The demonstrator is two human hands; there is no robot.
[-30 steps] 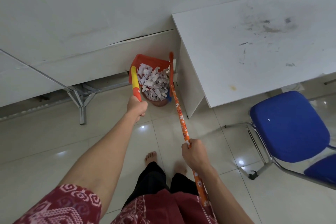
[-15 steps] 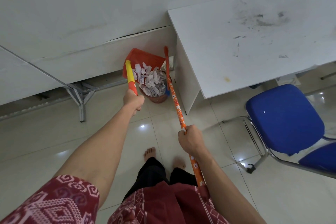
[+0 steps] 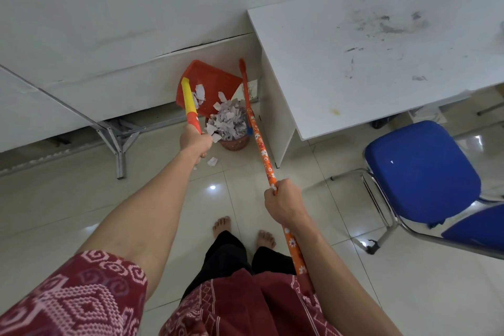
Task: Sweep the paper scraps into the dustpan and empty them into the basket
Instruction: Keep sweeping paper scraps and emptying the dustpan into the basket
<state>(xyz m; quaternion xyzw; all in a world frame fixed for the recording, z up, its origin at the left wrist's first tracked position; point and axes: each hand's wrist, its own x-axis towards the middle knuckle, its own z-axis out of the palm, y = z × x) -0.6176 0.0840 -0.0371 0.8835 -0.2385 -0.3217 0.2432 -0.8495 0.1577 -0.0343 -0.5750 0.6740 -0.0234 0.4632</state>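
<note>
Left hand (image 3: 195,142) clamped on dustpan (image 3: 211,87) handle, tipped over basket (image 3: 234,142) just ahead; right hand (image 3: 283,203) grips broom (image 3: 259,139), farther back; scraps (image 3: 227,120) mounded.

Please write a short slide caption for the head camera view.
Left hand tips the red dustpan of paper scraps into the basket; right hand holds the broom.

Red-orange dustpan (image 3: 215,82), its handle (image 3: 190,102) yellow above, red below. Broom handle (image 3: 261,144) orange with white flowers. White paper scraps (image 3: 227,120) heap over a pinkish-brown woven basket (image 3: 236,143). Chair (image 3: 421,166) seat bright blue. Worktop (image 3: 368,63) white, smudged black. Sleeve (image 3: 76,297) maroon with pink swirls. Floor (image 3: 68,199) glossy beige tile.
</note>
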